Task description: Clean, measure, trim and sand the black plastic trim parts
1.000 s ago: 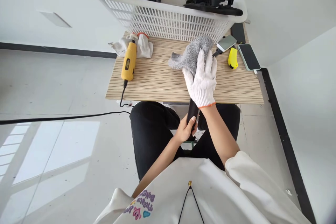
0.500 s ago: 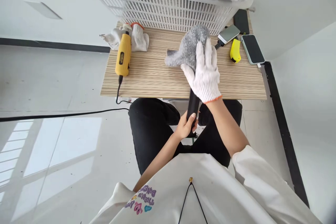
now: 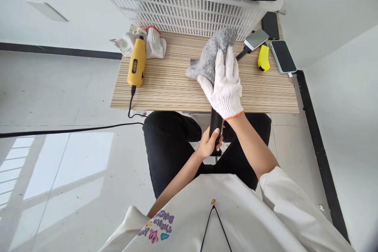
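My bare left hand (image 3: 209,142) is closed around the lower end of a black bar-like piece (image 3: 216,120), thumb on top. The piece runs up from between my knees to the table edge; its upper part is hidden by my other hand and a cloth. My right hand (image 3: 225,84), in a white knitted glove with an orange cuff, lies on a fluffy grey cloth (image 3: 210,57). Its fingers are stretched out and slightly apart, and the thumb points left. Under the cloth's left end a dark grey bit (image 3: 193,62) peeks out; I cannot tell whether it belongs to the black piece.
A yellow rotary tool (image 3: 137,63) with a cable lies at the table's left by a white glove (image 3: 155,42). To the right are a yellow tape measure (image 3: 263,59), a phone (image 3: 283,56) and a silver device (image 3: 256,39). Behind stands a white basket (image 3: 183,10) with black parts.
My gloved right hand has slid slightly down and left over the black piece, and the grey cloth has shifted and flattened under it. My left hand keeps its hold.
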`<state>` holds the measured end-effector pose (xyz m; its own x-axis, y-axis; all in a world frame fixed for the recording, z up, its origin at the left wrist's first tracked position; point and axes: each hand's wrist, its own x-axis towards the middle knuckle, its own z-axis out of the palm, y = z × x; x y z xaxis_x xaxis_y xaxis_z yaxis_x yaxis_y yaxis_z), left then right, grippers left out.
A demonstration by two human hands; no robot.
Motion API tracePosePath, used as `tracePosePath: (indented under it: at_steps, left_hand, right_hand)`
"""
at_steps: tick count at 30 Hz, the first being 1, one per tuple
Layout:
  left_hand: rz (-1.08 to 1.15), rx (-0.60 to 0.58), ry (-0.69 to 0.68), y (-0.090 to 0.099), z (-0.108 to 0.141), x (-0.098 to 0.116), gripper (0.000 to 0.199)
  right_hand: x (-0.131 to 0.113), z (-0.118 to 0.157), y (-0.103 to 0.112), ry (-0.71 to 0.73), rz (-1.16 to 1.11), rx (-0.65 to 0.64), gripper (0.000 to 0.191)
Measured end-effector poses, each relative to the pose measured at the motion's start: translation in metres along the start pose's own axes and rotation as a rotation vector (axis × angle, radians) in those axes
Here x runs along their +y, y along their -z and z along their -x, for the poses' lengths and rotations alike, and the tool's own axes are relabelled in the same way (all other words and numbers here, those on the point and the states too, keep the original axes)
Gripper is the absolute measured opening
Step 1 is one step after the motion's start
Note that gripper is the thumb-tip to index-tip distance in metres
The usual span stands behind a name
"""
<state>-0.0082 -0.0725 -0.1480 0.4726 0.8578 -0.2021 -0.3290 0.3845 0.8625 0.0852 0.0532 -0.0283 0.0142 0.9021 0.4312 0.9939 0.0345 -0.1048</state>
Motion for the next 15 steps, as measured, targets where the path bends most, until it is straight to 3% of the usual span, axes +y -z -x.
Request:
tracePosePath:
  at_steps: [3,8,10,12,15]
  left_hand:
    - [-0.026,0.032,-0.013,0.0,0.0,0.0,0.04]
    - [-0.097,0.114,-0.163,0.013,-0.007,-0.006,0.041]
    - [-0.096,0.121,-0.172,0.016,-0.008,-0.009,0.041]
    - [-0.079,0.111,-0.16,0.015,-0.006,-0.011,0.04]
    - [-0.035,0.092,-0.114,0.007,-0.002,-0.01,0.038]
  right_hand:
    - [-0.008,-0.008,-0.001,-0.044,-0.02,0.042,0.078]
    - [-0.023,0.067,-0.004,0.048,-0.058,0.098,0.077]
    - [-0.024,0.083,-0.007,0.061,-0.058,0.078,0.077]
    - [-0.023,0.073,-0.008,0.052,-0.064,0.045,0.077]
    - [-0.022,0.022,-0.008,0.002,-0.093,0.009,0.08]
